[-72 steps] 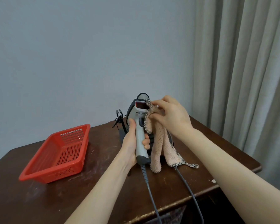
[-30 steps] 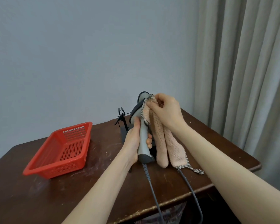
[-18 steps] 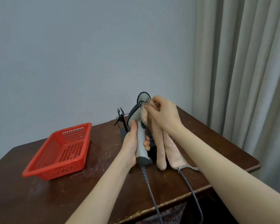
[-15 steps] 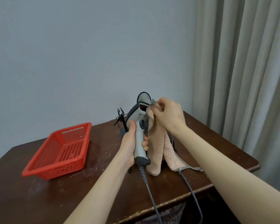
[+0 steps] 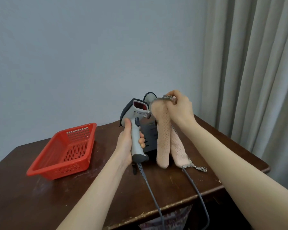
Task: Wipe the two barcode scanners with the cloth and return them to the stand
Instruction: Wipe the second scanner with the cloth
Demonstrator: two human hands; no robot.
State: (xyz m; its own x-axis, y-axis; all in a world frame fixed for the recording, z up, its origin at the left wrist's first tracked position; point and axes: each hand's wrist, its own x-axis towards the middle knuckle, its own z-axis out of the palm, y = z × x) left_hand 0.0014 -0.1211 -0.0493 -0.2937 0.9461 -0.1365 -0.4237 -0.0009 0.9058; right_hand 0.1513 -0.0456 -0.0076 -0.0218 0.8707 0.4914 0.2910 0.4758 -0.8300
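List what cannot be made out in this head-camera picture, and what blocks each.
Head view:
Second grey barcode scanner: only its rounded top shows, behind the grey handheld barcode scanner and peach knitted cloth.
Dark slotted stand: mostly covered by the left hand, held scanner and cloth.
Two grey cables: far ends cut off at the bottom edge.
Patterned item under the brown wooden table: cropped by the bottom edge.

Your left arm [image 5: 100,193] and right arm [image 5: 231,163] are bare along all the length that shows. Your left hand [image 5: 125,146] and right hand [image 5: 179,108] are bare too.
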